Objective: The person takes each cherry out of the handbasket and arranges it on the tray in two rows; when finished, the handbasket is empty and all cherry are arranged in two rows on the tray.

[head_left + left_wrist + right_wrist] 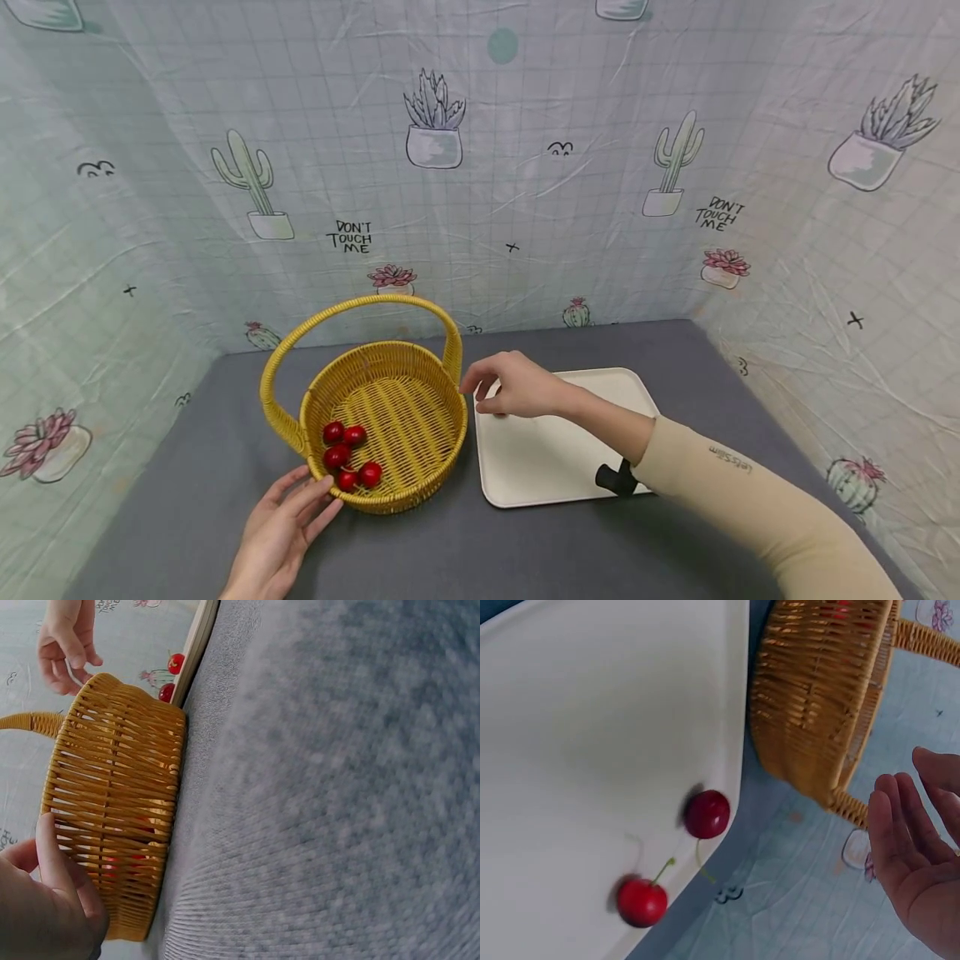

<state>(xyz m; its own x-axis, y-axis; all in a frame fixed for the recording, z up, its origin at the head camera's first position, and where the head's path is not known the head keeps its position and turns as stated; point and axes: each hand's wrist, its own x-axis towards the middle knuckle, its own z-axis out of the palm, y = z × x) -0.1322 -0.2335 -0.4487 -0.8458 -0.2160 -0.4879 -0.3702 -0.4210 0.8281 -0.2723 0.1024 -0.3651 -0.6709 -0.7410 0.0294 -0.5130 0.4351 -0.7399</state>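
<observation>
A yellow wicker basket (pixel 442 467) with a tall arched handle stands on the left. Several glossy red cherries (pixel 337 456) lie inside it at the front left. My left hand (pixel 281 521) holds the rim there, a finger over the edge and the thumb against the outer wall. Beside the basket's right side, above the far left part of a white tray (pixel 540 467), hovers my right hand (pixel 517 385). Its fingers are loosely bent, with nothing between them. Two stemmed cherries, one dark red (pixel 706 814) and one brighter (pixel 642 903), lie near the tray's corner; my right hand mostly hides them in the head view.
A grey cloth (pixel 420 554) covers the table. Behind and on both sides hangs a pale curtain (pixel 510 200) printed with potted plants. A black wrist strap piece (pixel 617 478) on the right forearm hangs over the tray. The basket handle (pixel 360 302) arches high.
</observation>
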